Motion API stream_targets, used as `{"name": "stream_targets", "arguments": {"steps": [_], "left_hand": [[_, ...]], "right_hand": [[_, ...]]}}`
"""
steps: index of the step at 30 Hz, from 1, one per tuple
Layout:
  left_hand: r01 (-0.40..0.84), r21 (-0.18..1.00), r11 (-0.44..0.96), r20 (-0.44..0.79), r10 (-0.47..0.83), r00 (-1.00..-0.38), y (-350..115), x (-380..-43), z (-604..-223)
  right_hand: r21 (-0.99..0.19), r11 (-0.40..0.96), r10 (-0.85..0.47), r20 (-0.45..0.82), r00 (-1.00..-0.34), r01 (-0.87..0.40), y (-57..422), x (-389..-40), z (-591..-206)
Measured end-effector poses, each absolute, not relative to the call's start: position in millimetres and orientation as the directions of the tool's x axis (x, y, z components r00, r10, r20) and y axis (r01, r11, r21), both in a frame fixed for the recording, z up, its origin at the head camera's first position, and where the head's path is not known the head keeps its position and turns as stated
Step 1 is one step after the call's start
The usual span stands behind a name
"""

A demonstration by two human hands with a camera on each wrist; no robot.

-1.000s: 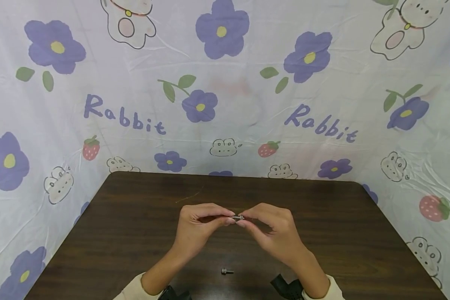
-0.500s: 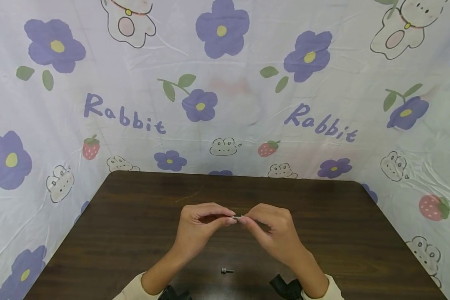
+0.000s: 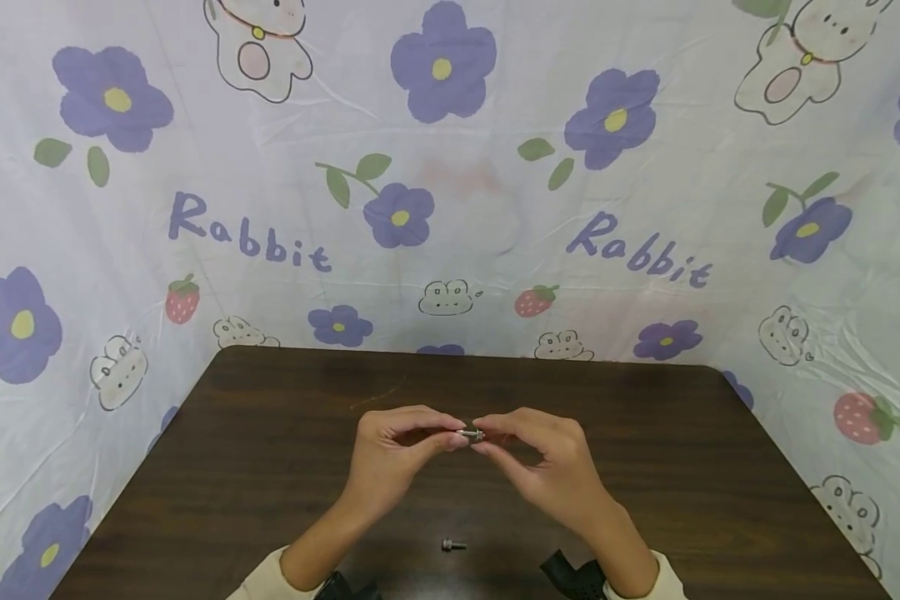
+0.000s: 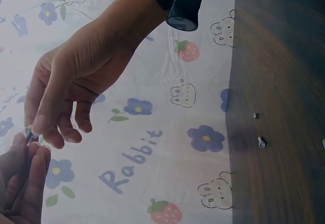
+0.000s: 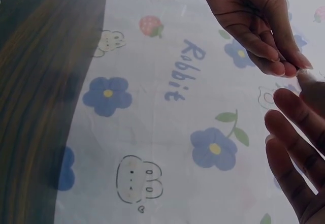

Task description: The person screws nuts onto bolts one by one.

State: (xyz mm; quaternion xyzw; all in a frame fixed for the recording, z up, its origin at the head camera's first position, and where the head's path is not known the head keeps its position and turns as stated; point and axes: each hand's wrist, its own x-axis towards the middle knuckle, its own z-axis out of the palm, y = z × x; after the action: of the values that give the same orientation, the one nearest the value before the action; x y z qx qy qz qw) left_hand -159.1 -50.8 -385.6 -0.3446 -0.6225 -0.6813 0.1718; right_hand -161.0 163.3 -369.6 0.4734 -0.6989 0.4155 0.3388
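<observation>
Above the table, the left hand (image 3: 386,458) pinches the threaded end of a small metal bolt (image 3: 474,434) between thumb and forefinger. Opposite it, the right hand (image 3: 551,454) has thumb and forefinger curled round the bolt's wider end, one tip on each side, and that end shows between them. In the left wrist view the same bolt (image 4: 29,131) sits between the two hands' fingertips. The right wrist view shows the left hand (image 5: 259,26) reaching down to the join, where fingers mostly hide the bolt. The right hand's other fingers (image 5: 292,148) are spread.
A second bolt (image 3: 453,545) with a thick head lies on the dark wooden table (image 3: 270,467), nearer the person. The left wrist view shows a small metal piece (image 4: 255,116) close to that bolt (image 4: 261,142). A printed cloth (image 3: 465,233) hangs behind the table.
Half a second ago the right fingertips covered the bolt's wider end; now they have parted slightly and it shows. The left hand keeps its pinch. The second bolt has not moved.
</observation>
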Motion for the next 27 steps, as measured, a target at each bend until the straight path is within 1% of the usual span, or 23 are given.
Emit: {"name": "stream_targets", "arguments": {"steps": [7,16,19,25,27], "left_hand": [[0.661,0.732,-0.166,0.681,0.202,-0.704,-50.2,-159.2,-384.9],[0.66,0.735,-0.156,0.678,0.202,-0.707,-50.0,-157.5,-387.4],[0.665,0.729,-0.162,0.684,0.205,-0.7,-49.6,-157.7,-387.5],[0.662,0.733,-0.161,0.68,0.202,-0.704,-49.0,-158.5,-387.3],[0.661,0.735,-0.154,0.678,0.197,-0.708,-49.0,-158.5,-387.5]], "right_hand": [[-0.25,0.209,-0.382,0.869,-0.314,-0.946,163.3,-162.6,-369.6],[-0.274,0.196,-0.382,0.863,-0.33,-0.942,161.7,-161.7,-372.4],[-0.299,0.203,-0.389,0.849,-0.357,-0.933,162.2,-160.7,-372.0],[-0.381,0.249,-0.401,0.796,-0.453,-0.891,164.1,-157.2,-371.1],[-0.392,0.267,-0.391,0.791,-0.471,-0.88,164.2,-156.3,-370.9]]}}
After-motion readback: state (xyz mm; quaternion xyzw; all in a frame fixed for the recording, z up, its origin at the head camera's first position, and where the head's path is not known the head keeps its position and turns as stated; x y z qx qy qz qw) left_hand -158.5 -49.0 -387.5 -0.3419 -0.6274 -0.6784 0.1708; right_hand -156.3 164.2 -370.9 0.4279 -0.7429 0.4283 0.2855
